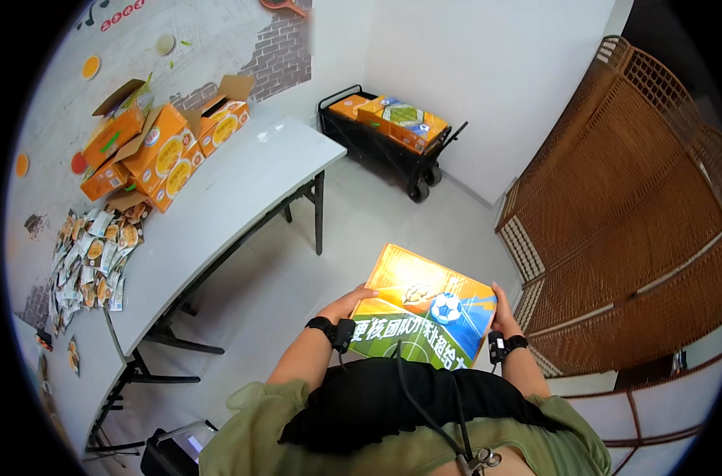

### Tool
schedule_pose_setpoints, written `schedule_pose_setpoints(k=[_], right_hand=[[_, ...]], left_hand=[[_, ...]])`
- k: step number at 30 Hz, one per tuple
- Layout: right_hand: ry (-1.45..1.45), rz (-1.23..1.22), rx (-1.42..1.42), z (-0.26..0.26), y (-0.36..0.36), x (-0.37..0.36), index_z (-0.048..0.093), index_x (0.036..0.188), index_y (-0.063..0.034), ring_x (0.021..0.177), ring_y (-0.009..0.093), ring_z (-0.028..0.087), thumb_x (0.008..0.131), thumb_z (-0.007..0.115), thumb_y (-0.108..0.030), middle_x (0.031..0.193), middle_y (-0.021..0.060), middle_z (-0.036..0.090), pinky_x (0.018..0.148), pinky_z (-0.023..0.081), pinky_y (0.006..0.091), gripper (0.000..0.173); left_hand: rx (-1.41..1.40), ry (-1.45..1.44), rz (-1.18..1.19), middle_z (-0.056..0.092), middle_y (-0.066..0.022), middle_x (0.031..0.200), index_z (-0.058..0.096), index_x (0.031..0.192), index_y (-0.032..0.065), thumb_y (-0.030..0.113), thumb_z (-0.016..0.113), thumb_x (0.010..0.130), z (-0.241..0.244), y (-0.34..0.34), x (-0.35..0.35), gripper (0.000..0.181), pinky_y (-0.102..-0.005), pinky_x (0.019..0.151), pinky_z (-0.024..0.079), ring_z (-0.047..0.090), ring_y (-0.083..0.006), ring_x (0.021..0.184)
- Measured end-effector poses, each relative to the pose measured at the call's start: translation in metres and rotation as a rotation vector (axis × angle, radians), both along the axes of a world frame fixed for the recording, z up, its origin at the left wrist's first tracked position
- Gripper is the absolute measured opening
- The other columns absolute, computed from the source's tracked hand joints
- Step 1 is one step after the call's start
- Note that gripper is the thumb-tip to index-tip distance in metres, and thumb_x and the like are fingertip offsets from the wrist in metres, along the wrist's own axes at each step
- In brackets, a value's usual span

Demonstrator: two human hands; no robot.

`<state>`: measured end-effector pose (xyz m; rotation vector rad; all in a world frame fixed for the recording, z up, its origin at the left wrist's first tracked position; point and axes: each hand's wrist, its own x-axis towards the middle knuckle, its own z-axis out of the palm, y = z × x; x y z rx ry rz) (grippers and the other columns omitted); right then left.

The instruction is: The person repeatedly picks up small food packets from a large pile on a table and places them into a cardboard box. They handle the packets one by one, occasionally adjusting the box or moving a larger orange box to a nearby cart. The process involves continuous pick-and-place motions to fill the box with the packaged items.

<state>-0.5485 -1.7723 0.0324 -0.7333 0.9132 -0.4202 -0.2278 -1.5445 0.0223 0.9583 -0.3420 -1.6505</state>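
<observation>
A printed cardboard box [426, 306] in orange, blue and green, with a football picture and large writing, is held in front of my body. My left hand [349, 302] grips its left edge, the thumb lying on the top face. At the opposite edge, my right hand [503, 309] holds the box's right side; most of those fingers are hidden. Both wrists wear black straps with small devices. The near edge of the box is partly covered by black cloth at my chest.
Left, a long grey folding table [236, 178] bears orange cartons [164, 154], some with raised flaps, and a heap of small packets [93, 262]. A black wagon [390, 140] loaded with boxes stands by the far wall. A woven folding screen [629, 196] rises at right.
</observation>
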Motion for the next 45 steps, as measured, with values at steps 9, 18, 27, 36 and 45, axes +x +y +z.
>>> schedule_pose_setpoints(k=[9,18,27,36,45], right_hand=[[0.000,0.158,-0.007,0.074,-0.191,0.110,0.058,0.103,0.0003,0.089,0.024,0.063,0.085,0.050,-0.052,0.100,0.0156,0.063,0.081,0.050,0.0349,0.056],[-0.039,0.254,0.038,0.036,-0.299,0.173,0.057,0.107,0.0014,0.091,0.027,0.062,0.085,0.046,-0.055,0.105,0.0176,0.062,0.083,0.049,0.0376,0.062],[0.006,0.169,0.067,0.020,-0.410,0.240,0.056,0.110,-0.0002,0.093,0.029,0.060,0.082,0.047,-0.059,0.108,0.0175,0.061,0.084,0.048,0.0386,0.066],[0.049,0.075,-0.021,0.022,-0.495,0.339,0.054,0.113,-0.0032,0.093,0.026,0.059,0.084,0.043,-0.059,0.109,0.0138,0.060,0.080,0.049,0.0381,0.064],[0.065,0.146,0.036,-0.002,-0.591,0.434,0.055,0.112,-0.0010,0.094,0.026,0.060,0.085,0.046,-0.053,0.109,0.0154,0.061,0.085,0.049,0.0378,0.060]], left_hand=[[-0.011,-0.086,0.144,0.045,-0.0155,0.130,0.025,0.138,0.0050,0.024,0.060,0.082,0.054,-0.143,0.073,0.069,-0.0349,0.096,0.042,0.050,-0.0252,0.114],[0.021,-0.086,0.181,0.041,-0.0141,0.133,0.021,0.140,0.0032,0.023,0.060,0.082,0.054,-0.234,0.113,0.073,-0.0348,0.099,0.037,0.043,-0.0229,0.119],[0.019,-0.031,0.110,0.044,-0.0140,0.130,0.025,0.139,0.0026,0.026,0.060,0.082,0.005,-0.370,0.201,0.071,-0.0338,0.098,0.036,0.045,-0.0216,0.117],[0.072,-0.324,0.065,0.056,-0.0125,0.115,0.038,0.131,0.0014,0.037,0.063,0.076,-0.019,-0.492,0.319,0.070,-0.0314,0.086,0.045,0.057,-0.0201,0.098],[-0.064,0.020,0.219,0.054,-0.0125,0.114,0.037,0.128,0.0010,0.021,0.062,0.081,-0.048,-0.548,0.404,0.057,-0.0327,0.089,0.045,0.056,-0.0213,0.099]])
